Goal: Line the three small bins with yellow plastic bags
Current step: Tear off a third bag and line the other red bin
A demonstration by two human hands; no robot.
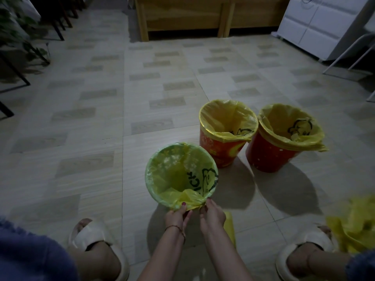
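Observation:
Three small bins stand on the tiled floor. The nearest, a green bin [151, 182], has a yellow bag [174, 179] with black print spread inside it. My left hand [177, 217] and my right hand [212, 217] both pinch the gathered bag edge at the bin's near rim. Behind it stand a red patterned bin [221, 152] and a red dotted bin [267, 158], each with a yellow bag folded over its rim.
A folded yellow bag [230, 228] lies on the floor under my right wrist. More crumpled yellow bags [355, 226] lie by my right slipper [304, 248]. My left slipper [95, 238] is at the lower left. Wooden furniture [182, 17] and a white cabinet [316, 23] stand at the back.

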